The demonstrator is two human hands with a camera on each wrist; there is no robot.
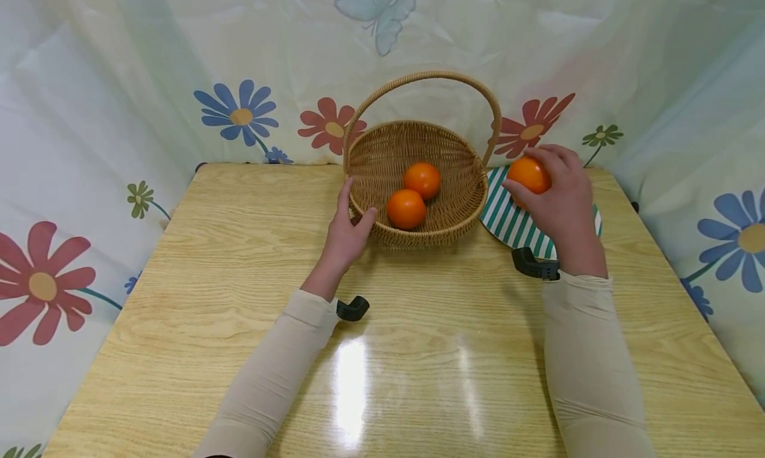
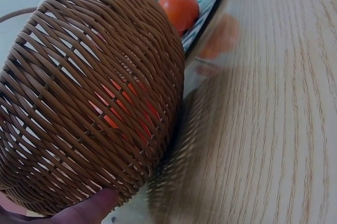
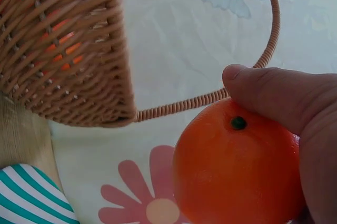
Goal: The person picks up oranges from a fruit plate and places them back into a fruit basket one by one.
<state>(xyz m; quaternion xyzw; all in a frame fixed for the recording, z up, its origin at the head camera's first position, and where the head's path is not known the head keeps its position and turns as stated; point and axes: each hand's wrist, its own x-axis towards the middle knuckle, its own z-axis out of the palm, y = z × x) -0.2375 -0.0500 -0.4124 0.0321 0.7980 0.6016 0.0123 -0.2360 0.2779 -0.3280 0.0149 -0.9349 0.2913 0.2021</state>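
A wicker basket (image 1: 439,229) with a tall arched handle stands at the back of the table, two oranges (image 1: 406,209) inside it. My left hand (image 1: 348,235) grips its left rim; the left wrist view shows the thumb (image 2: 95,206) against the weave. To the right of the basket, my right hand (image 1: 564,196) holds another orange (image 1: 528,174) between thumb and fingers, above a green-and-white striped mat (image 1: 508,222). Close up in the right wrist view, the held orange (image 3: 237,166) has a green stem end. One more orange (image 2: 180,9) appears by the striped mat in the left wrist view.
The wooden table (image 1: 418,299) reflects light near its front. A patterned curtain (image 1: 287,40) with flowers and a butterfly hangs directly behind and at both sides. The basket handle (image 1: 439,75) arches up in front of it.
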